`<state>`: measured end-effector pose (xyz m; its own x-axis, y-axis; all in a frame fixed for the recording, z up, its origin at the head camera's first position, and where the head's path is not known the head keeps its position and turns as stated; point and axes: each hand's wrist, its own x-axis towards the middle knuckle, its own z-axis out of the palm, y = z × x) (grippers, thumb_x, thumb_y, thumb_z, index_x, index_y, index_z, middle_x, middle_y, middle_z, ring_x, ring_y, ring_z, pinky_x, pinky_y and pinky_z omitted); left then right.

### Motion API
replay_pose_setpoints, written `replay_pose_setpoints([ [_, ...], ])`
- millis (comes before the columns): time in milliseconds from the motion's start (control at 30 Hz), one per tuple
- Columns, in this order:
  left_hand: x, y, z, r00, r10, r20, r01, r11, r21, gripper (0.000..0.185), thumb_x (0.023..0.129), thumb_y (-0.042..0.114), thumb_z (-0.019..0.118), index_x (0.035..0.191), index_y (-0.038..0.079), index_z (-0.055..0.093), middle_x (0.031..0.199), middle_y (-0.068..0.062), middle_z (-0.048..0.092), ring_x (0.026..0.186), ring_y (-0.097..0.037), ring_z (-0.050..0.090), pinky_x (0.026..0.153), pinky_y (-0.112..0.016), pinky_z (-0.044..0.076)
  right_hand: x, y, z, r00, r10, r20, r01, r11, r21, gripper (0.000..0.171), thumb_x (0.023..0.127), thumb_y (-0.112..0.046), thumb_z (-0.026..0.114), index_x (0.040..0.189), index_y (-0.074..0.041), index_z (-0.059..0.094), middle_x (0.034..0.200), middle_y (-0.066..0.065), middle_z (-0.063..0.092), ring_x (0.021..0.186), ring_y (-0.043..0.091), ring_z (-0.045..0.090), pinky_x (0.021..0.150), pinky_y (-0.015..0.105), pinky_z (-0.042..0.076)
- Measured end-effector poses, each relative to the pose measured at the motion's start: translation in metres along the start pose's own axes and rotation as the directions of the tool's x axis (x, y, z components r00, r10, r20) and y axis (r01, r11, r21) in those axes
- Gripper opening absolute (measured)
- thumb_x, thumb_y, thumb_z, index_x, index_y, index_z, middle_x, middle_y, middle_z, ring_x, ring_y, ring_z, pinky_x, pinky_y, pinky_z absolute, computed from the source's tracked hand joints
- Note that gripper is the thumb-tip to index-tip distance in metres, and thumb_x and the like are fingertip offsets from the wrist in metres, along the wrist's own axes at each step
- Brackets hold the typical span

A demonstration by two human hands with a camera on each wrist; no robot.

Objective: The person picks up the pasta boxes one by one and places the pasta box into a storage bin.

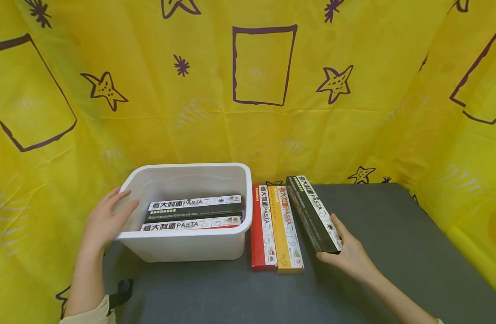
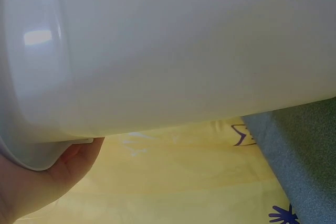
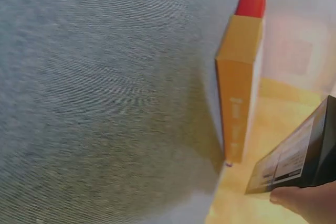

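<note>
Long black pasta box [image 1: 314, 213], white label strip along its top face, tilted with its near end raised off the grey mat, at 3 o'clock of the yellow box [image 1: 286, 229], touching it.
</note>
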<state>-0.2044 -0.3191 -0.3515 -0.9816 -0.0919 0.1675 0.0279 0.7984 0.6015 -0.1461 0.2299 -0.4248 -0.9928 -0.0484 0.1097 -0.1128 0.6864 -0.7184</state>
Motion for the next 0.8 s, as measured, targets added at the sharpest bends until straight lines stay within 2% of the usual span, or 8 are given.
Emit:
replay_pose_setpoints([
  [333, 0.0, -0.001, 0.0, 1.0, 0.012, -0.009, -0.012, 1.0, 0.008, 0.066, 0.1, 0.047, 0.045, 0.145, -0.002, 0.041, 0.155, -0.029, 0.022, 0.136, -0.057, 0.019, 0.101, -0.075, 0.016, 0.006, -0.019, -0.014, 1.0, -0.026, -0.002, 0.026, 0.998, 0.059, 0.105, 0.076, -0.03, 0.081, 0.157, -0.021, 0.015, 0.147, 0.024, 0.041, 0.103, 0.03, 0.06, 0.075, 0.038, 0.05],
  [533, 0.0, 0.0, 0.0, 1.0, -0.005, -0.002, 0.005, 1.0, 0.003, 0.067, 0.1, 0.048, 0.044, 0.146, -0.001, 0.04, 0.156, -0.028, 0.02, 0.137, -0.057, 0.018, 0.1, -0.076, 0.016, 0.011, -0.033, -0.02, 0.999, -0.047, 0.0, 0.047, 0.995, 0.088, 0.105, 0.076, -0.03, 0.08, 0.157, -0.031, 0.014, 0.148, 0.022, 0.04, 0.105, 0.031, 0.058, 0.073, 0.037, 0.048],
  [800, 0.0, 0.0, 0.0, 1.0, -0.002, -0.006, 0.002, 1.0, -0.003, 0.067, 0.1, 0.047, 0.045, 0.146, -0.001, 0.04, 0.155, -0.028, 0.021, 0.137, -0.057, 0.018, 0.1, -0.076, 0.017, 0.016, -0.055, -0.024, 0.993, -0.118, -0.006, 0.117, 0.981, 0.154, 0.101, 0.078, -0.028, 0.08, 0.155, -0.04, 0.015, 0.158, 0.009, 0.028, 0.116, 0.031, 0.054, 0.08, 0.043, 0.048],
])
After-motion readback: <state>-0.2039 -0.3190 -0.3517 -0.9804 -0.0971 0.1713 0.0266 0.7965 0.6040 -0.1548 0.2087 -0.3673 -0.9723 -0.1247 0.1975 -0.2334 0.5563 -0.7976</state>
